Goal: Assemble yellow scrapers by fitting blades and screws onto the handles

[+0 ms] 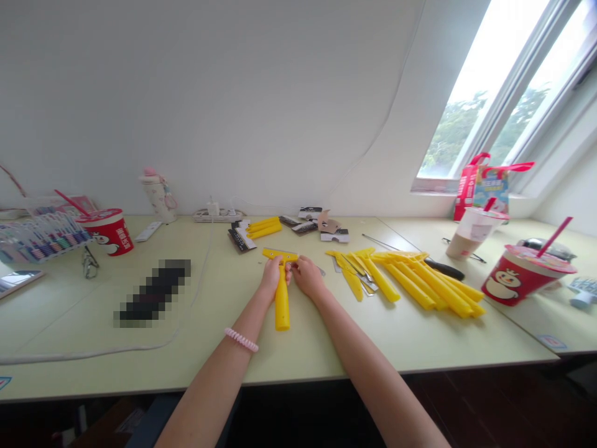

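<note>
A yellow scraper (282, 305) with a broad T-shaped head and a thick handle points its handle end toward me. My left hand (273, 274) is closed around its neck, just below the head. Close against the right side of the neck, the fingers of my right hand (305, 274) are pinched together; whatever they hold is too small or hidden. Dark screw-like spots show on the scraper head. To the right lie loose yellow blade covers (352, 280) with metal blades, beside a pile of yellow scrapers (433, 286).
Yellow handles (263, 228) and black-and-white cards (241, 238) lie at the back. A long screwdriver (445, 269) rests behind the pile. Red cups (517, 280) (112, 236) stand at both sides, with a milky drink cup (471, 236) at right. A power strip (217, 216) sits by the wall.
</note>
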`<state>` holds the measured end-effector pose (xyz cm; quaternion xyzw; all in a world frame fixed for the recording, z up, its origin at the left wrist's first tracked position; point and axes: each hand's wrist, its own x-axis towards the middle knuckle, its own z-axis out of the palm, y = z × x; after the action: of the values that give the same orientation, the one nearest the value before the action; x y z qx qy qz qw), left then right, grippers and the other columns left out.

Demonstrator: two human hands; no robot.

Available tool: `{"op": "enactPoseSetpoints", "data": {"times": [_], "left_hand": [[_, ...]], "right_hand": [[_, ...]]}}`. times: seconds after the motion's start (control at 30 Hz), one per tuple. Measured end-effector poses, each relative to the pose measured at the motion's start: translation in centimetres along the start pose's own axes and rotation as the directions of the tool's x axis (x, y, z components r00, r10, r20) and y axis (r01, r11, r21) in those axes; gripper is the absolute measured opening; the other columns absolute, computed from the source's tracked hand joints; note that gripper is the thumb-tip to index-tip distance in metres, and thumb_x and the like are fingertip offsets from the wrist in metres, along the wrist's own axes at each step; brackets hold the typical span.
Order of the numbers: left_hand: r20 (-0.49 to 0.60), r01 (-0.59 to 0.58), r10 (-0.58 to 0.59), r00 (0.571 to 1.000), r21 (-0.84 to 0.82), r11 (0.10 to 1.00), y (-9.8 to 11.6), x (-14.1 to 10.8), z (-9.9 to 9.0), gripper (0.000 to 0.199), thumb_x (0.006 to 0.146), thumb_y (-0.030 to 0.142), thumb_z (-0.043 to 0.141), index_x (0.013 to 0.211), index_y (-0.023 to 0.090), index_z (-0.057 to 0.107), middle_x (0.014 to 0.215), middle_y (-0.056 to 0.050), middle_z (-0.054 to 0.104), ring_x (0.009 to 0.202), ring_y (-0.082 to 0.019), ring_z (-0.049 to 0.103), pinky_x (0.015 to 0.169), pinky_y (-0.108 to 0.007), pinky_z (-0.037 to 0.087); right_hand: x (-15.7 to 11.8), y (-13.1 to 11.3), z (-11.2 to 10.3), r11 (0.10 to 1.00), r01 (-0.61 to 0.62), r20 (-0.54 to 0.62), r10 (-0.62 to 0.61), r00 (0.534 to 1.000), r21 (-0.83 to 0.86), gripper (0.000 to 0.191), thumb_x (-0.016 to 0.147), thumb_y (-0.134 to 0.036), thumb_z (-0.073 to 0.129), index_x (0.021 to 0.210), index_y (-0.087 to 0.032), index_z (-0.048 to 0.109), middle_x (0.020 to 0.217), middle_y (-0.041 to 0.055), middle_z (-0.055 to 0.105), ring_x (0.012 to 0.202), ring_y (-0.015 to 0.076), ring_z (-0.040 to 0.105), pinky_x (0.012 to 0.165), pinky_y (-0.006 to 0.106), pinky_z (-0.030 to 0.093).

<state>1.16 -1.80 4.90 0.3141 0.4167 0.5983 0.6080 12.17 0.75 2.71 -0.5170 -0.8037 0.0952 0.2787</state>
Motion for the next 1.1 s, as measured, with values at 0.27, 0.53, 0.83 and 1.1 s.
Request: {"op": "enactPoseSetpoints", "data": {"times": [0.27,0.53,0.83,1.1], "left_hand": [[0.013,0.014,-0.015,1.000,0.034,0.999,0.3,-0.3,0.1,0.012,0.075,0.028,0.043,0.070,0.019,0.038,0.048,0.004,0.048,0.031,-0.007,0.039,0.031,-0.019,0.027],[0.184,0.029,-0.065,0.981,0.193,0.981,-0.3,-0.5,0.4,0.018,0.078,0.030,0.039,0.079,0.015,0.047,0.048,0.001,0.053,0.028,-0.008,0.040,0.030,-0.019,0.026],[0.231,0.009,-0.083,0.969,0.301,0.953,-0.8,-0.7,0.7,0.024,0.080,0.037,0.041,0.091,0.016,0.047,0.054,0.000,0.056,0.030,-0.009,0.044,0.032,-0.020,0.030],[0.104,-0.450,0.557,0.824,0.719,0.530,0.2,-1.1,-0.1,0.046,0.073,0.035,0.057,0.117,0.022,0.050,0.121,-0.012,0.047,0.095,-0.021,0.054,0.082,-0.034,0.044]], "right_hand": [[0.4,1.0,-0.8,0.940,-0.118,-0.132,0.167,0.977,0.321,0.026,0.077,-0.012,0.037,0.080,-0.017,0.062,0.080,0.0055,0.062,0.076,0.0147,0.053,0.071,0.026,0.039],[-0.1,0.6,-4.2,0.376,-0.398,0.267,0.354,0.896,0.837,0.019,0.067,-0.033,0.058,0.071,-0.015,0.062,0.067,0.0032,0.059,0.059,0.0105,0.053,0.054,0.022,0.043],[-0.2,1.3,-4.0,0.251,-0.470,0.367,0.364,0.856,0.846,0.009,0.059,-0.023,0.061,0.059,-0.016,0.056,0.055,-0.0015,0.054,0.048,0.0064,0.043,0.047,0.020,0.036],[-0.2,2.0,-4.8,0.337,-0.455,0.257,0.494,0.831,0.824,0.009,0.059,-0.023,0.057,0.056,-0.016,0.054,0.052,0.0006,0.053,0.046,0.0076,0.042,0.042,0.021,0.027]]}}
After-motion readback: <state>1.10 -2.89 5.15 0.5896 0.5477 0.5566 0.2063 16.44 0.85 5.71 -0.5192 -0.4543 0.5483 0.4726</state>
